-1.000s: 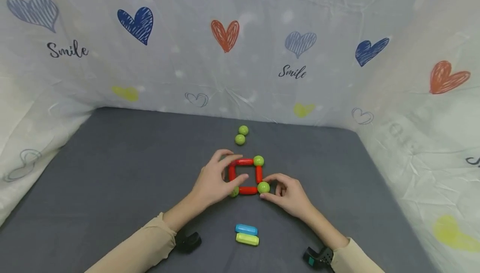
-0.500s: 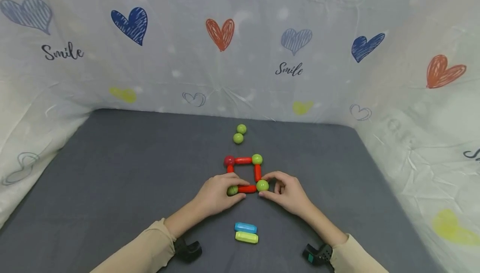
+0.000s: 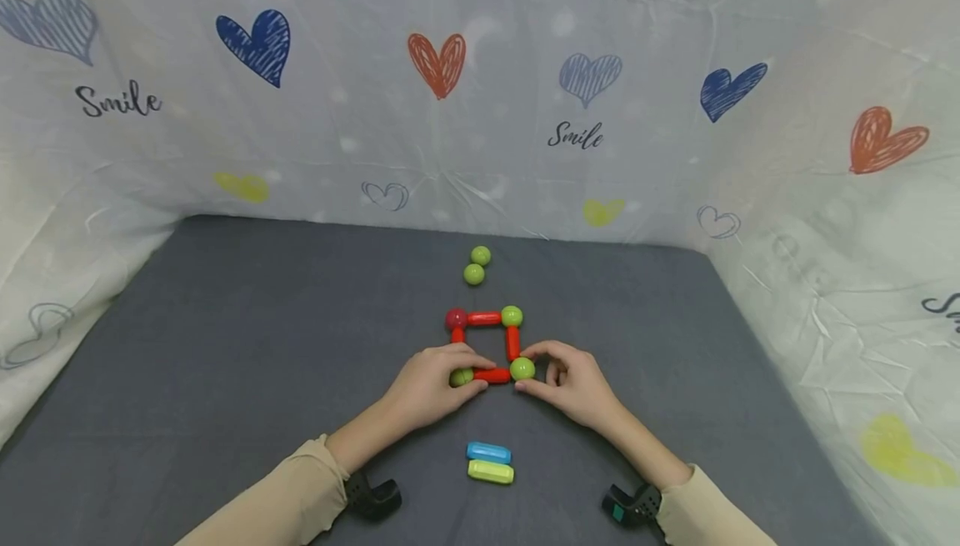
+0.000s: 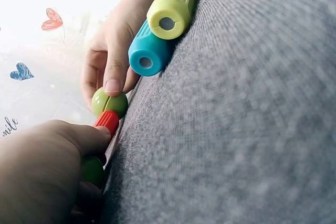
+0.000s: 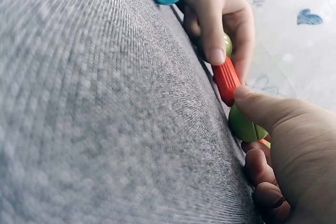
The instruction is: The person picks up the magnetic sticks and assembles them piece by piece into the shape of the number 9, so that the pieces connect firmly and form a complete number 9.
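1. Between the two hands, the near red rod [image 3: 492, 375] forms the square's near side, its long axis running left to right.
2. Its right end meets the right green ball [image 3: 522, 369]; the left green ball [image 3: 461, 377] sits at the other end.
3. The left hand [image 3: 429, 383], nearer the rod, pinches its left part; the right hand [image 3: 576, 385] pinches the right green ball.
4. Closer to the person lie the blue rod [image 3: 489, 453] and yellow-green rod [image 3: 491, 471].

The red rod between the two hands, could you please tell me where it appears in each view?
Head: red rod, lower middle.
Left wrist: red rod, left of centre, a little below mid-height.
Right wrist: red rod, right of centre, slightly above mid-height.
Shared landmark: blue rod, below it in head, above it in both wrist views.
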`<move>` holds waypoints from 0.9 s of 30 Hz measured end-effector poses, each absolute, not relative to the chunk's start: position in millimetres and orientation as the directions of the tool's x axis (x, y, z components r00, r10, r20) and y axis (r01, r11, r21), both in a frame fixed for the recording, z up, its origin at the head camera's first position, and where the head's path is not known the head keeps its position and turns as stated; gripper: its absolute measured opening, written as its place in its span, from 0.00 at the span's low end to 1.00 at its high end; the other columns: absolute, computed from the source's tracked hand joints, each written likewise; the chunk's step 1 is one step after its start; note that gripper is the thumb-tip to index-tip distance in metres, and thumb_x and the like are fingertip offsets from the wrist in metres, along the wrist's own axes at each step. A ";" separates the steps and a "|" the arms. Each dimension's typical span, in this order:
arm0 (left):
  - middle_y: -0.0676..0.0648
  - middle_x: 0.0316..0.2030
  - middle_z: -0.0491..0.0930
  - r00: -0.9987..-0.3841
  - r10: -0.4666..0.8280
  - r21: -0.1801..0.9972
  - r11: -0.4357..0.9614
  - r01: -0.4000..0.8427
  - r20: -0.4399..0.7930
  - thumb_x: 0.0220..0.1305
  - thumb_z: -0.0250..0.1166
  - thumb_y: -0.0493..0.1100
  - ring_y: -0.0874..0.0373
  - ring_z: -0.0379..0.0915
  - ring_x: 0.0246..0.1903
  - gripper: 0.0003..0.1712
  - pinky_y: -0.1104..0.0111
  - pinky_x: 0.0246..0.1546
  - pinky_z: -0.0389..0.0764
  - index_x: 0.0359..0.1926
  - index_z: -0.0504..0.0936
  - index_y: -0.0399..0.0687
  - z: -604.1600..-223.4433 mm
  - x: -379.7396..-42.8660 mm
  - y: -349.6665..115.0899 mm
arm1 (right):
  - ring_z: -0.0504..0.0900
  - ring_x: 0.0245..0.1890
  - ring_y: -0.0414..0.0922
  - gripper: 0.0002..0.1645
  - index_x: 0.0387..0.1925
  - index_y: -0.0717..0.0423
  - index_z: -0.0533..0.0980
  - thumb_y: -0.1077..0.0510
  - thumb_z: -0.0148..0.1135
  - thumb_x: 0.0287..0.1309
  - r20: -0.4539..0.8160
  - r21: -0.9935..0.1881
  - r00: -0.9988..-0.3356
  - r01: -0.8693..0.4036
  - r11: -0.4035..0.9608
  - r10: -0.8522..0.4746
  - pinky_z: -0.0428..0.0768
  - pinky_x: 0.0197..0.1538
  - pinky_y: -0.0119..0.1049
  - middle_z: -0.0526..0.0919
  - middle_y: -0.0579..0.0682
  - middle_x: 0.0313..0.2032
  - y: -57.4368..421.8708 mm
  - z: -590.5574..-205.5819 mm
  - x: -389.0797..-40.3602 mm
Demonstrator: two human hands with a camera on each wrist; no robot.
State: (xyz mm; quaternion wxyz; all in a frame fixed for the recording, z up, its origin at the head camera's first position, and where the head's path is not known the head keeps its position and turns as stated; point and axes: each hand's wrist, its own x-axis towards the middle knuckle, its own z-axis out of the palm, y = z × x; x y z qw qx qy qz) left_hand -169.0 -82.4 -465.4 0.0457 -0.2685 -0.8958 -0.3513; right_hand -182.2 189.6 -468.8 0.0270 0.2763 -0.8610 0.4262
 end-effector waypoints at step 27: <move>0.45 0.78 0.63 -0.880 0.464 0.661 0.632 0.405 0.096 0.53 0.79 0.70 0.53 0.72 0.56 0.67 0.52 0.57 0.77 0.85 0.57 0.51 -458.8 -207.3 -127.6 | 0.68 0.16 0.32 0.22 0.52 0.46 0.85 0.52 0.83 0.56 0.243 -0.733 -0.865 -0.460 0.501 -0.440 0.69 0.21 0.29 0.72 0.36 0.18 187.7 -465.9 -180.4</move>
